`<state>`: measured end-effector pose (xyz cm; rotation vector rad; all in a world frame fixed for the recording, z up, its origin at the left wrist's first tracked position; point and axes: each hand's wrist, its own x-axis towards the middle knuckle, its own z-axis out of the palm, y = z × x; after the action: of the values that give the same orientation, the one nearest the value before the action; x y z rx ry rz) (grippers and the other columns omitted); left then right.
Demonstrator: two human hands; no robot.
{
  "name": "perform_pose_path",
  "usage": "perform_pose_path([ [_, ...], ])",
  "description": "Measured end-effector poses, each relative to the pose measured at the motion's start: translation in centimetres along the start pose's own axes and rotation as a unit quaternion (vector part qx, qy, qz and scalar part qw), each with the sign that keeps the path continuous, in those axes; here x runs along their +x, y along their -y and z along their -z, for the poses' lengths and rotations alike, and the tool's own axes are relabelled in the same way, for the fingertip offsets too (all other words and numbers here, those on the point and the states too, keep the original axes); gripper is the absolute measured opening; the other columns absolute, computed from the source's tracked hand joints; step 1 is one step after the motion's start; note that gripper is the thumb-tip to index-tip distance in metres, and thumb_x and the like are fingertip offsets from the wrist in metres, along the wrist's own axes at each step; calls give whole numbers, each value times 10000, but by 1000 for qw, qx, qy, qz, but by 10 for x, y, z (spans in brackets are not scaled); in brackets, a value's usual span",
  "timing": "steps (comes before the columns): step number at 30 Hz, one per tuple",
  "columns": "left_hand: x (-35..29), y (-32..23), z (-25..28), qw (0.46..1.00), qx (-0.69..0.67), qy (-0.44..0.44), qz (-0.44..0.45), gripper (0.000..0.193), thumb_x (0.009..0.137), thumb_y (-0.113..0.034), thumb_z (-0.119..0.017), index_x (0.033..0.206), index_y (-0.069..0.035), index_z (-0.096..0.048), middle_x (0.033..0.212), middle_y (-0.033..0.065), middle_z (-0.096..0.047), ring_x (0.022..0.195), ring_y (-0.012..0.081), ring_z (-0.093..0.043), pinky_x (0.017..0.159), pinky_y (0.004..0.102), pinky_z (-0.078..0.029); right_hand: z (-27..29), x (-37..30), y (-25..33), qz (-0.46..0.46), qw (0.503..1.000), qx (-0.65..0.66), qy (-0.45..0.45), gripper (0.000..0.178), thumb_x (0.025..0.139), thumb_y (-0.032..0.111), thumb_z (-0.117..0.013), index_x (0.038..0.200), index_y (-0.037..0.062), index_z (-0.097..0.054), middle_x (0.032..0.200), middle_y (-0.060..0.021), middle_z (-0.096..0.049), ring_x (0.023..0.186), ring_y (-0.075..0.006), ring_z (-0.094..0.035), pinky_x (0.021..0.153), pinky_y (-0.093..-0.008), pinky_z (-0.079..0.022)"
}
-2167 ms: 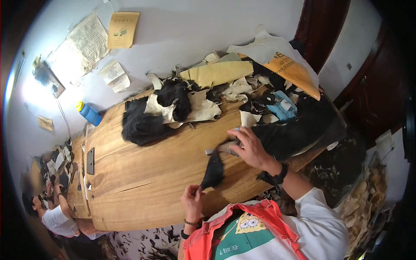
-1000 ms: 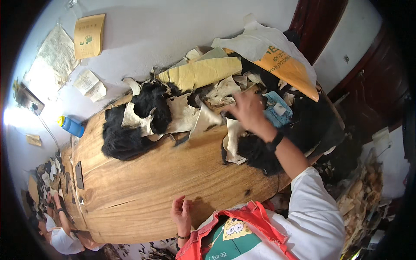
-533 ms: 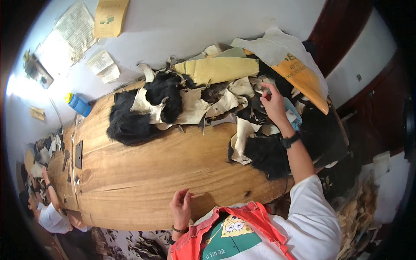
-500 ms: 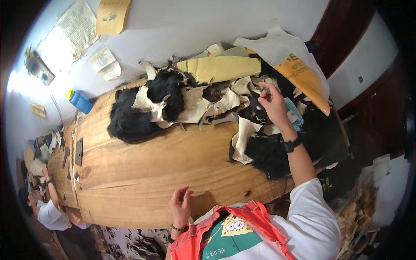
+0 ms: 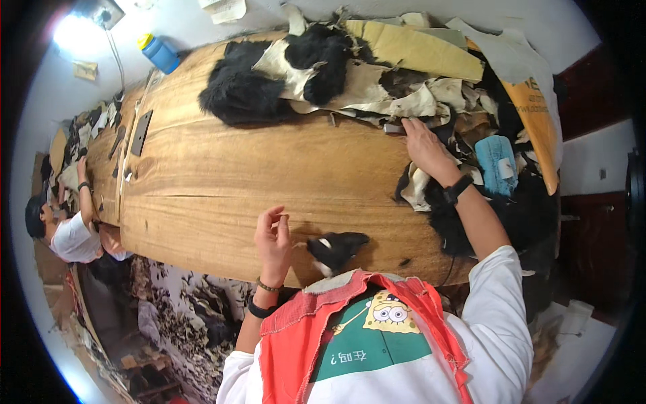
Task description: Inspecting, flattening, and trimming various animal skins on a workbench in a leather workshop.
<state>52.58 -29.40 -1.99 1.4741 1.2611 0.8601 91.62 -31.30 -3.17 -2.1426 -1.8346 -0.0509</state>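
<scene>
My right hand reaches to the front edge of the hide pile, palm down. Its fingertips are on the end of a small grey, metallic-looking bar; the rest of their hold is hidden beneath the hand. My left hand is raised over the near side of the table, thumb and fingers drawn together. Whatever it pinches is too small to make out. Just right of it, a black fur scrap with a white patch lies by my chest. Black-and-white fur hides cover the far side.
The wooden table also carries a blue cloth bundle, yellow card, an orange-and-white bag and black fur at the right. A blue bottle stands far left, near a dark flat plate. Another person works at the left.
My right hand has come down from the air above the pile to the grey bar at its edge. The black fur scrap now shows beside my left hand. The view has shifted.
</scene>
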Motion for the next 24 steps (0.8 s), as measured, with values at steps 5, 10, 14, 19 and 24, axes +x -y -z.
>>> perform_pose_path([
  [5, -17, -21, 12, 981, 113, 53, -150, 283, 828, 128, -512, 1008, -35, -658, 1031, 137, -656, 912, 276, -638, 798, 332, -501, -2, 16, 10, 99, 987, -101, 74, 286, 828, 1, -520, 1113, -12, -547, 978, -147, -550, 985, -319, -573, 858, -413, -481],
  [10, -33, -23, 23, 932, 164, 269, -181, 334, 772, 94, -556, 1045, -63, -667, 1205, 146, -611, 1123, 352, -553, 993, 414, -431, 6, 26, -2, 133, 990, -41, 36, 296, 798, 21, -563, 1092, 40, -592, 938, -117, -544, 905, -323, -572, 833, -413, -474],
  [14, -30, -17, 15, 873, 265, 260, -316, 336, 748, 32, -616, 1057, -94, -661, 1254, 141, -568, 1077, 358, -549, 929, 409, -472, 25, 33, 26, 139, 986, 74, 56, 363, 770, 16, -605, 1132, -8, -616, 982, -151, -555, 911, -346, -572, 814, -399, -485],
  [19, -34, -12, 0, 973, 56, 210, -80, 232, 790, -5, -607, 1015, -38, -649, 947, 138, -660, 811, 263, -631, 702, 341, -513, 44, 45, 68, 30, 901, 428, -67, 254, 891, 80, -631, 1128, -10, -647, 873, -13, -563, 779, -149, -568, 712, -272, -476],
  [24, -29, -5, 7, 978, 123, 128, 113, 280, 844, -187, -669, 991, 43, -606, 712, 176, -634, 619, 297, -611, 584, 363, -478, 55, 0, 126, -199, 458, 866, 3, 320, 1002, 303, -509, 1091, 33, -657, 1092, -86, -656, 945, -151, -627, 811, -275, -480],
])
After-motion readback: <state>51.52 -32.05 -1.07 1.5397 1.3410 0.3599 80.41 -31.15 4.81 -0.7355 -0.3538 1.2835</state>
